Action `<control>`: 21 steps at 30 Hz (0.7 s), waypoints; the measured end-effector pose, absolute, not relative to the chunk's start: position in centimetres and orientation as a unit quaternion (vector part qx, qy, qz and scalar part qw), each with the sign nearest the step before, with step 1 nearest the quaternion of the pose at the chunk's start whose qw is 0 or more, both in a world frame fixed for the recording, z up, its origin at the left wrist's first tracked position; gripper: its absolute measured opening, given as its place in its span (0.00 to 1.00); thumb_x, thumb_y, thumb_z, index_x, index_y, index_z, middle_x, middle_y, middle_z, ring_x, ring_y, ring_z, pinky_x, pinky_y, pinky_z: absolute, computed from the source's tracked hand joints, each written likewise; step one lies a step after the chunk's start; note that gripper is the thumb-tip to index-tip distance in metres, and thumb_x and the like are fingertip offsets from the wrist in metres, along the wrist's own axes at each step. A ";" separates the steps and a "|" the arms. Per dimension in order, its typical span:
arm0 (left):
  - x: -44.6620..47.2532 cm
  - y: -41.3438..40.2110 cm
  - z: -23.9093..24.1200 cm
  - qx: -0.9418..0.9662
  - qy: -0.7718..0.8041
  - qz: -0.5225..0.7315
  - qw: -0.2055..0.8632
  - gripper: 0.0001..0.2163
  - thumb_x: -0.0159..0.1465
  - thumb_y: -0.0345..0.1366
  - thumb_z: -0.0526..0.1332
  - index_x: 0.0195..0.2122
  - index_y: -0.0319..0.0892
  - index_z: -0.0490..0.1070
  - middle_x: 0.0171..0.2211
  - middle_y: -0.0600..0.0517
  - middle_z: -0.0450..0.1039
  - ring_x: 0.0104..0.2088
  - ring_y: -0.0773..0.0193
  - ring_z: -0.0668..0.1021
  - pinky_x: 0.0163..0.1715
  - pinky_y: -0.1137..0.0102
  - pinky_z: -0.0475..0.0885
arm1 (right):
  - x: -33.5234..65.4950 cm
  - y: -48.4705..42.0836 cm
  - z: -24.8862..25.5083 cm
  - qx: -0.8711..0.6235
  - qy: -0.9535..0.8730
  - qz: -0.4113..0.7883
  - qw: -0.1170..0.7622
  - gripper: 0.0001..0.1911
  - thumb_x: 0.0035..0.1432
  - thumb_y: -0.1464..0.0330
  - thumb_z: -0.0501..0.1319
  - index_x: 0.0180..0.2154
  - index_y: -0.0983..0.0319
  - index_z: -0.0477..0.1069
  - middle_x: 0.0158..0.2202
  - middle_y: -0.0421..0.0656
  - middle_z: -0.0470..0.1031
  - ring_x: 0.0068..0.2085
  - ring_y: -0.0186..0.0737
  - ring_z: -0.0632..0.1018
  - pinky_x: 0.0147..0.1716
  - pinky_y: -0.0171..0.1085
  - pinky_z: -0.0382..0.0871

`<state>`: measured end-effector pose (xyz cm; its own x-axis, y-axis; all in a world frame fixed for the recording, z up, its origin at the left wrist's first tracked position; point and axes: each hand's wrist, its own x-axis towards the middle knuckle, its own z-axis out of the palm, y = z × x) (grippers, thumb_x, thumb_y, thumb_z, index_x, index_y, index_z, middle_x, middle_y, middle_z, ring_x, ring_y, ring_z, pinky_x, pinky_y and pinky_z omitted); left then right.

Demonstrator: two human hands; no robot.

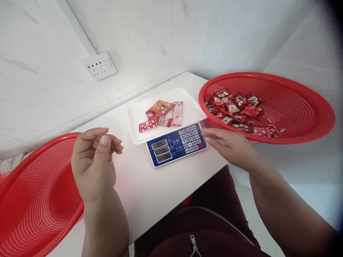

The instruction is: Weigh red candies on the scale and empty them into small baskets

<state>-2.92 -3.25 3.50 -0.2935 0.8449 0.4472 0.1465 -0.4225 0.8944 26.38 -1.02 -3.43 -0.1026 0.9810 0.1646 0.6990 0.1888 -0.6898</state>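
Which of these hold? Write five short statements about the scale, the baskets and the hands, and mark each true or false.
1. The sweets lie on the scale's white tray. True.
2. The left hand grips a sweet packet. False: its fingers are curled and no packet shows in them.
3. The right hand lies beside the scale's keypad. True.
4. The right basket holds nothing. False: many red sweets lie in it.
5. The left basket is blue. False: it is red.
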 end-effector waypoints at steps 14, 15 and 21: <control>-3.4 -3.1 3.2 0.522 0.458 0.660 0.287 0.04 0.60 0.35 0.62 0.36 0.46 0.72 0.24 0.55 0.72 0.25 0.68 0.73 0.27 0.72 0.70 | 26.4 -0.8 -3.0 -0.578 -0.732 0.208 0.296 0.19 0.59 0.61 0.54 0.50 0.55 0.71 0.50 0.41 0.75 0.52 0.45 0.74 0.49 0.44 0.72; -3.4 -3.1 3.2 0.526 0.458 0.656 0.290 0.04 0.60 0.35 0.62 0.36 0.46 0.72 0.25 0.55 0.72 0.25 0.68 0.73 0.26 0.72 0.70 | 26.4 -0.7 -2.9 -0.577 -0.733 0.208 0.295 0.19 0.59 0.61 0.53 0.50 0.55 0.71 0.50 0.42 0.74 0.52 0.45 0.74 0.49 0.45 0.71; -4.3 -3.1 2.9 0.621 0.592 0.479 0.187 0.11 0.59 0.42 0.61 0.43 0.47 0.71 0.36 0.48 0.75 0.35 0.58 0.77 0.30 0.67 0.72 | 25.5 -0.1 -1.6 -0.544 -0.758 0.217 0.286 0.18 0.60 0.61 0.53 0.50 0.55 0.71 0.50 0.42 0.75 0.51 0.45 0.74 0.50 0.47 0.70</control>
